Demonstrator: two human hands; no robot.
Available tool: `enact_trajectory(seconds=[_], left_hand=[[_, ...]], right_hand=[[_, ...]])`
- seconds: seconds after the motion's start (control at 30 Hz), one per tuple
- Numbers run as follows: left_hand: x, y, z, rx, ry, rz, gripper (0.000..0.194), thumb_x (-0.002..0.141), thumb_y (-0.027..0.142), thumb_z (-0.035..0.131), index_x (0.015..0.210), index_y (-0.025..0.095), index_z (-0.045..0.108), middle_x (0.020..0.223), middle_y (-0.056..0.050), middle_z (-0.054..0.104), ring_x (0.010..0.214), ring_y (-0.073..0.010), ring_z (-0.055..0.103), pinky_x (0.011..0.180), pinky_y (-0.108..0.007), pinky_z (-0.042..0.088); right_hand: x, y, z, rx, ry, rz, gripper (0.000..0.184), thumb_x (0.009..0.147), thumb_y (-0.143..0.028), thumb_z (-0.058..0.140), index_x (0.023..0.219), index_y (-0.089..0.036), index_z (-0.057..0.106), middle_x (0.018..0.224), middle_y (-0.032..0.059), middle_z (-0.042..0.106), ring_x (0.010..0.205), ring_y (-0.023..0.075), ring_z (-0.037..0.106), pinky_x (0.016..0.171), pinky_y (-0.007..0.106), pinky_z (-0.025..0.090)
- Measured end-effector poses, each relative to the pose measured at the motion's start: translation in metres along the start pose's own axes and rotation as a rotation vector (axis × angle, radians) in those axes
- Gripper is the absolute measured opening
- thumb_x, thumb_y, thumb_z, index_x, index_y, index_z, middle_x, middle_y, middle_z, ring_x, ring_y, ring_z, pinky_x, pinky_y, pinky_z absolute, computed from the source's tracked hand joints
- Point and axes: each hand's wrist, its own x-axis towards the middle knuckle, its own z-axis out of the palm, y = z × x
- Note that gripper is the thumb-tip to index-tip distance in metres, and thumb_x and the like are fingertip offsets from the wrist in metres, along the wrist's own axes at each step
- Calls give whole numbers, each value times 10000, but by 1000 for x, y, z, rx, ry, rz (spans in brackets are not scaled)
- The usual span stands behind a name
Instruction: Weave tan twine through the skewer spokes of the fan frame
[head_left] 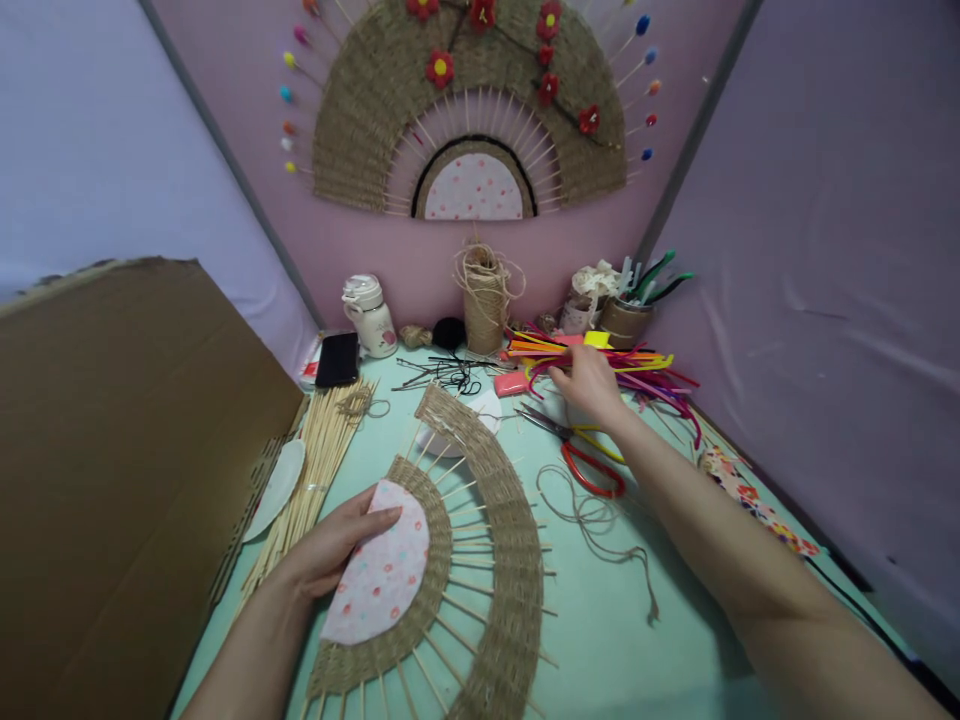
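My left hand (349, 540) grips a half-round woven fan (517, 540) by its flat inner side, thumb on top of the pink spotted paper (386, 575). Thin bamboo sticks join the fan's inner woven band to its outer one. My right hand (589, 382) is at a pile of coloured pipe cleaners (645, 362) at the back right, its fingers closed among them; the fingertips are partly hidden. Just below that hand lie scissors (592, 470) with red and yellow handles and a loose length of twine (600, 530).
A bundle of bamboo sticks (319, 450) and a cardboard sheet (135, 430) are at the left. Along the back stand a white bottle (370, 318), a twine spool (484, 305) and a pot of tools (626, 322). A finished-looking flowered fan (352, 130) hangs on the wall.
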Motion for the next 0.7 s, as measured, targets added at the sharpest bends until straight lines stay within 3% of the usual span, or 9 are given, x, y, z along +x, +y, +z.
enact_trajectory(seconds=[0.07,0.1,0.23,0.3,0.43,0.6,0.7], left_hand=[[0,2,2,32,-8,27,225,710,236,713,868,146,581,735,-39,665,590,-143,617,555,-240,481],[0,3,4,49,-9,46,222,707,236,715,859,151,576,731,-29,657,590,-140,613,552,-233,475],[2,4,7,122,18,148,265,682,235,731,874,176,558,744,1,638,645,-145,619,592,-233,471],[3,4,5,193,72,180,342,673,253,735,958,196,554,794,1,649,698,-156,627,635,-250,478],[2,13,0,544,208,239,429,691,369,692,1060,193,564,943,-63,669,865,-221,628,727,-313,483],[21,52,18,1077,465,543,518,721,443,609,1167,185,551,1230,-130,569,1133,-305,517,954,-437,379],[53,80,40,1186,410,740,627,704,398,641,1266,171,479,1328,-136,491,1242,-284,419,1036,-417,286]], right_hand=[[-11,-13,2,-95,22,-164,185,681,-263,650,843,-182,610,978,113,624,1016,285,513,862,393,394],[-16,-20,6,-88,-68,-199,159,717,-292,626,833,-184,623,954,102,635,966,268,535,835,373,402],[-36,-37,30,114,-761,-127,236,746,-392,599,675,-174,654,677,24,652,654,175,568,617,264,413],[-42,-39,40,183,-902,-74,247,755,-385,586,685,-162,665,681,19,668,623,147,567,577,235,396],[-48,-43,43,17,-785,-128,212,787,-306,548,698,-146,655,695,30,671,614,118,554,558,212,354],[-51,-55,35,-275,-653,-368,173,828,-274,529,790,-163,655,748,54,660,665,138,553,572,226,313],[-51,-56,34,-295,-650,-461,165,853,-259,513,823,-161,642,792,67,658,708,146,560,600,226,319]])
